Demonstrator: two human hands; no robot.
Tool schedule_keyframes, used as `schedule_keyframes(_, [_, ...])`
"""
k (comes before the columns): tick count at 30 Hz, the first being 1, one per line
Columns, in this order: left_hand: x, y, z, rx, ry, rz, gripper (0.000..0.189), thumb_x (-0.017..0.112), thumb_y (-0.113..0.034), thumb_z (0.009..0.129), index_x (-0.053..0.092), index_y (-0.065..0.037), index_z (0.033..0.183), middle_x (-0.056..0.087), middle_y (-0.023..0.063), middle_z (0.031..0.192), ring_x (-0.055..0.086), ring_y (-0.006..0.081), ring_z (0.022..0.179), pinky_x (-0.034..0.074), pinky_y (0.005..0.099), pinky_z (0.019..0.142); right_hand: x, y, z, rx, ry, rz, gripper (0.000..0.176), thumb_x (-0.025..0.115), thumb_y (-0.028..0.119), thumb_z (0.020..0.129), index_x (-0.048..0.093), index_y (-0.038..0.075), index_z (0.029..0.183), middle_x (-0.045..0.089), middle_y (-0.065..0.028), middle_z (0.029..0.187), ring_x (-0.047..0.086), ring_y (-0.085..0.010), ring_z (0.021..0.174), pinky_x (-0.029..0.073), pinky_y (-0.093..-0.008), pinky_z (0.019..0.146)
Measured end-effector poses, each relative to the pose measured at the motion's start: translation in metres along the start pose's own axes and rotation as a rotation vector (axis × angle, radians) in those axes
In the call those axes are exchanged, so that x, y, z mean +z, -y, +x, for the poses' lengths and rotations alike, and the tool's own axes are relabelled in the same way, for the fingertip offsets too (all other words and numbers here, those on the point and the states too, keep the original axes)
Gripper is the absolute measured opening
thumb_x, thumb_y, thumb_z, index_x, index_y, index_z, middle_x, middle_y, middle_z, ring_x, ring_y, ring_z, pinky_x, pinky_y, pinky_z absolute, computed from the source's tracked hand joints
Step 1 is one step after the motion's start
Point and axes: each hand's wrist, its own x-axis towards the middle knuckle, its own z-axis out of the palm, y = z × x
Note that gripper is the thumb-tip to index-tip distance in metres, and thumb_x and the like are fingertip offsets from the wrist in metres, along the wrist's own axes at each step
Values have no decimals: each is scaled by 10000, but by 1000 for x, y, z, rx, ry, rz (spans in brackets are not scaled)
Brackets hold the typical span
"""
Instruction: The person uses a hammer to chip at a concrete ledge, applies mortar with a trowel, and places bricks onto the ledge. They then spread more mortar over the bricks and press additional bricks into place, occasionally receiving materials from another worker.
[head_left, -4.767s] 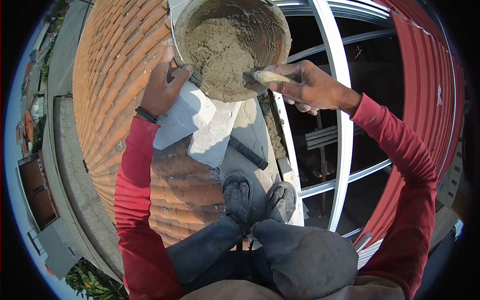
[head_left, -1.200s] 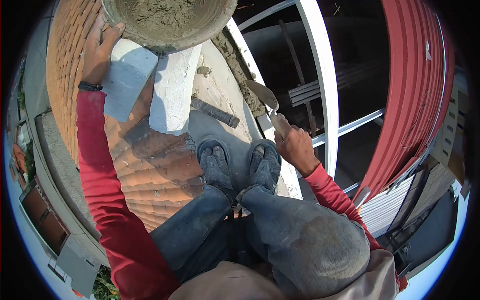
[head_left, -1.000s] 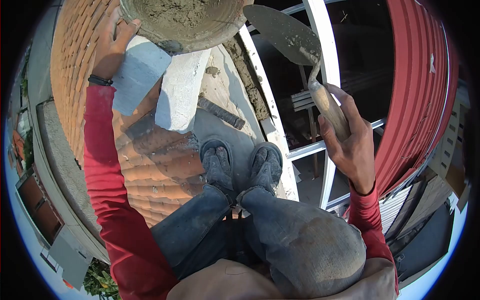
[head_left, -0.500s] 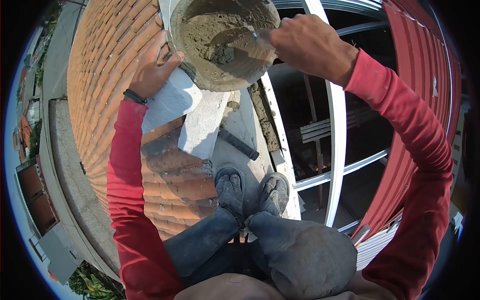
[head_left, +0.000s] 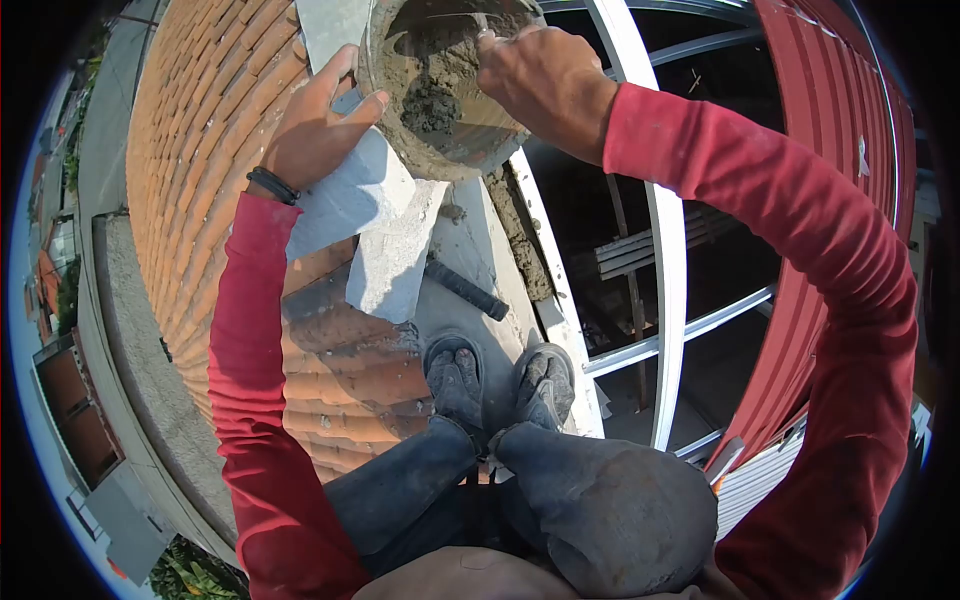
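Observation:
A round bucket (head_left: 450, 165) of wet grey mortar (head_left: 440, 85) stands at the top centre. Inside its mouth, my right hand (head_left: 545, 85) is closed around the handle of a trowel (head_left: 440, 22), whose blade lies over the mortar near the far side. My left hand (head_left: 318, 130) rests at the bucket's left side, thumb and fingers apart, holding nothing. Beneath the bucket and my left hand lie pale, mortar-dusted slabs (head_left: 385, 265). A dark ribbed cylinder (head_left: 466, 290) lies on the ledge just in front of my feet.
Orange roof tiles (head_left: 200, 180) slope away on the left. White metal beams (head_left: 668, 300) cross a dark open gap on the right, with red corrugated sheeting (head_left: 835, 130) beyond. A strip of mortar (head_left: 522, 240) runs along the ledge. My sandalled feet stand on the ledge.
My right hand has moved left and over the bucket's mouth, taking the trowel toward its far side. The bucket appears slightly shifted and more tilted. My left hand has moved slightly right.

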Motion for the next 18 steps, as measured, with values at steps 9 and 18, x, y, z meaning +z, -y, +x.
schedule_keyframes(9, [2, 17, -19, 8, -53, 19, 685, 655, -259, 927, 347, 101, 1421, 620, 242, 1215, 654, 232, 1064, 543, 285, 775, -2, -71, 10, 143, 771, 1163, 263, 640, 249, 919, 690, 60, 1095, 536, -39, 611, 538, -149, 458, 453, -283, 390])
schedule_keyframes(18, [-3, 54, -16, -36, -19, 16, 642, 630, -228, 939, 356, 89, 1425, 633, 153, 1158, 628, 139, 902, 502, 270, 783, 19, 2, -45, 314, 604, 2020, 405, 619, 198, 939, 572, 26, 1302, 488, 35, 620, 434, -53, 426, 371, -217, 374])
